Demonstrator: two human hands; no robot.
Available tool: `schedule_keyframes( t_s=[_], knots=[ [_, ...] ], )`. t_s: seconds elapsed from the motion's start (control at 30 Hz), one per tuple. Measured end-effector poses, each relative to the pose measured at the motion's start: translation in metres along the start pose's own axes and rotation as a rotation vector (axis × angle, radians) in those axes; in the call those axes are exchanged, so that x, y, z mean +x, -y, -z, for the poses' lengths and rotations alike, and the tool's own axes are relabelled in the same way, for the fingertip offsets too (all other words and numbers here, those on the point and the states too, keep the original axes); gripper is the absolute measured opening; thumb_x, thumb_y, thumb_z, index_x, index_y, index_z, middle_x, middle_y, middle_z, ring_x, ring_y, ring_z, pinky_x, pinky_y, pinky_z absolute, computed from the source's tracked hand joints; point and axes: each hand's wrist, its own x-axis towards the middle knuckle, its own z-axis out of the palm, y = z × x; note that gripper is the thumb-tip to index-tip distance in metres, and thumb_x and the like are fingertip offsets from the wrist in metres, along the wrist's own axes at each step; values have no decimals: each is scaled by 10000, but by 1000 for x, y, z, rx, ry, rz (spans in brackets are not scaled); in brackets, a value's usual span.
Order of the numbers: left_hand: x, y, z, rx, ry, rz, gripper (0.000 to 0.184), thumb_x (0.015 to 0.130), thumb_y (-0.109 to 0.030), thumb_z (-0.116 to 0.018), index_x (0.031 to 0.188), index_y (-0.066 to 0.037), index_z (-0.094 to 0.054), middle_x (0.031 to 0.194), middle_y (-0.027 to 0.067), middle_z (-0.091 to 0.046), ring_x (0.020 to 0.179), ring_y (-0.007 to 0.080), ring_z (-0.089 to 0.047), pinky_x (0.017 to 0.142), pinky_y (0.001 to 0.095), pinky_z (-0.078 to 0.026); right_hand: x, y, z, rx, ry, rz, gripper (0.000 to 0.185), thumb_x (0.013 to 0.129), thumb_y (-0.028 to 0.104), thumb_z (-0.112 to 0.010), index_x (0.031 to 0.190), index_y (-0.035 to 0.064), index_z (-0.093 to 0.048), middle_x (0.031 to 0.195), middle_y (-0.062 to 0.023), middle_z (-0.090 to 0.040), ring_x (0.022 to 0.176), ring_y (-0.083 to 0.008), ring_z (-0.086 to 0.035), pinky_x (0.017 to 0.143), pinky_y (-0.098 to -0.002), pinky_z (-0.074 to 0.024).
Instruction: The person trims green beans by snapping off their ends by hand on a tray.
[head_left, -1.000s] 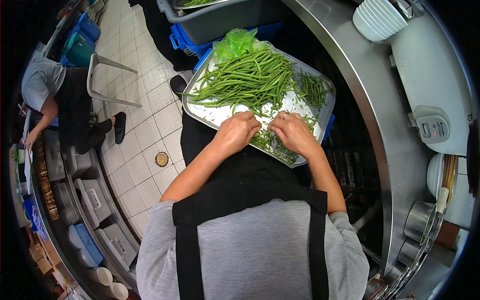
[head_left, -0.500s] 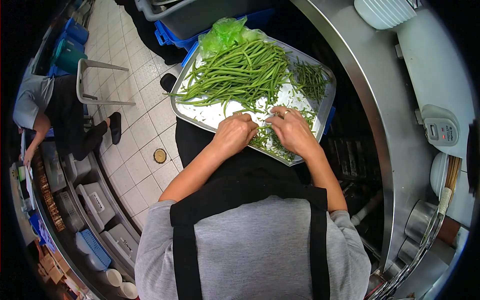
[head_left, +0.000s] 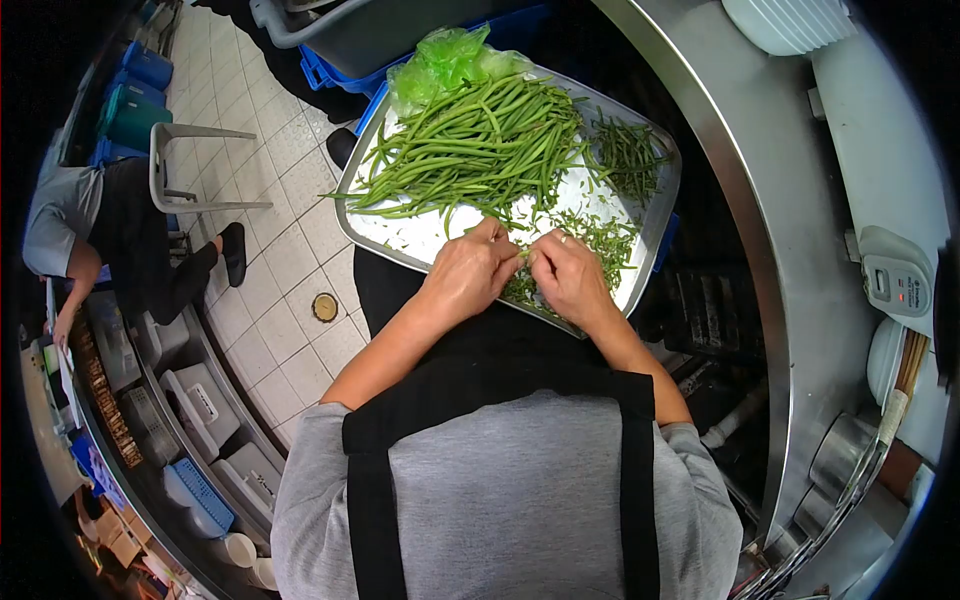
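Left hand (head_left: 465, 265) and right hand (head_left: 572, 280) both pinched nearly closed, fingertips meeting on what looks like one green bean (head_left: 522, 254). Step, as judged: snapping off a piece; next move calls for a short opposed twist. Bean pile (head_left: 465, 150) just beyond both hands; trimmings (head_left: 605, 240) beside the right. Tray rim (head_left: 385, 248) close under the wrists; more room leftward of the left
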Motion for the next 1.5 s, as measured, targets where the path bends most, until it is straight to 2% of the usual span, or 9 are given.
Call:
schedule_keyframes(
  t_s=[0.2, 0.3, 0.4, 0.53, 0.8, 1.0, 1.17, 1.4, 1.5],
  knots=[
    [3, 0, 0, -200, 54, 30, 118, 835, -134, -672, 878, -27, -702, 823, 141, -592, 730, 306, -611, 646, 399, -504, -5, -27, -5, 706, -240, -429, 125, 920, 57, -501, 819, 18, -562, 720, 20, -534, 646, -65, -503, 578, -229, -410],
    [-1, 15, -2, -511, 16, 220, 154, 876, -144, -661, 932, -6, -701, 821, 103, -625, 698, 217, -619, 636, 327, -509, 4, -33, 32, 124, -302, -243, 180, 918, 78, -546, 1068, 30, -635, 824, -52, -606, 741, -147, -567, 678, -284, -458],
    [0, 25, 1, -1073, -62, 463, 212, 929, -153, -631, 1016, 35, -674, 861, 45, -655, 702, 85, -604, 656, 228, -516, 9, -25, 39, -432, -363, 83, 200, 893, 112, -580, 1060, 30, -653, 888, -131, -639, 798, -301, -616, 744, -379, -471],
    [2, 21, 2, -1178, -199, 491, 205, 922, -152, -638, 1024, 23, -672, 860, 55, -664, 699, 98, -614, 668, 229, -525, -1, -8, 17, 194, 27, -56, 210, 898, 126, -586, 1067, 26, -661, 999, -135, -648, 880, -295, -613, 801, -357, -465],
    [-5, 22, -2, -1158, -218, 427, 196, 925, -140, -632, 1005, 34, -673, 951, 82, -672, 747, 110, -623, 692, 233, -526, -1, 4, 5, 264, 162, -25, 141, 895, 113, -546, 891, 15, -646, 820, -110, -655, 756, -306, -626, 721, -377, -469],
    [-20, 15, 4, -1033, -347, 171, 183, 931, -117, -605, 994, 43, -670, 974, 107, -674, 838, 154, -630, 767, 271, -506, 8, -22, -4, 565, 86, -532, 138, 891, 121, -567, 883, 28, -669, 782, -85, -645, 682, -187, -601, 618, -291, -445],
    [-17, 14, 24, -1200, -520, 193, 151, 943, -79, -528, 979, 37, -617, 1003, 98, -632, 903, 175, -609, 849, 297, -461, 28, -25, -17, -81, -67, -130, 144, 891, 178, -599, 923, 59, -674, 837, -130, -639, 696, -308, -638, 624, -402, -503],
    [-23, 17, 14, -394, -376, 193, 168, 812, 35, -618, 932, -59, -688, 895, 82, -551, 794, 158, -548, 709, 264, -448, 29, -11, -28, -212, -51, 59, 75, 818, 120, -668, 844, 67, -623, 849, -88, -592, 712, -300, -625, 651, -408, -505],
    [-21, -1, 12, -138, -298, 103, 179, 814, -12, -665, 986, -53, -697, 922, 119, -584, 752, 268, -622, 668, 346, -503, 15, 0, -18, -246, -7, 176, 84, 794, 106, -680, 843, 71, -622, 849, -74, -593, 721, -281, -606, 677, -393, -480]
  ],
)
